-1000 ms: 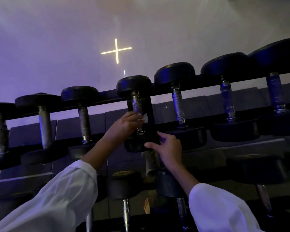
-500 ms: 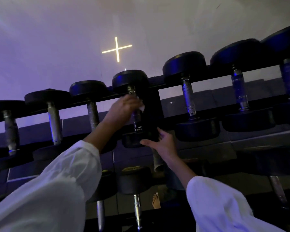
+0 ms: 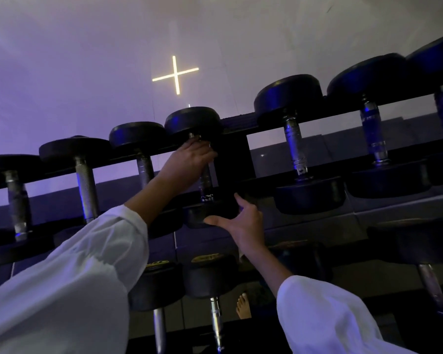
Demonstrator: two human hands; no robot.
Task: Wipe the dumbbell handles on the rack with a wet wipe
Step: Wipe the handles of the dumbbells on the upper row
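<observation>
Now the left grip (image 3: 189,162) has slid to the top of the fourth dumbbell's handle (image 3: 205,182) on the rack (image 3: 238,121), fingers curled round it, the wipe no longer showing. The right grip (image 3: 243,221), spread and empty, braces the lower head (image 3: 200,212). This handle seems nearly wiped.

Both arms in loose white fabric — left sleeve (image 3: 74,290) wide and creased, right sleeve (image 3: 325,320) bunched into a rounded cuff. Violet tint on the cloth. Cuffs end mid-forearm; left hand (image 3: 189,159) and right hand (image 3: 243,221) bare. One bare foot (image 3: 243,307) — lower edge of view.
</observation>
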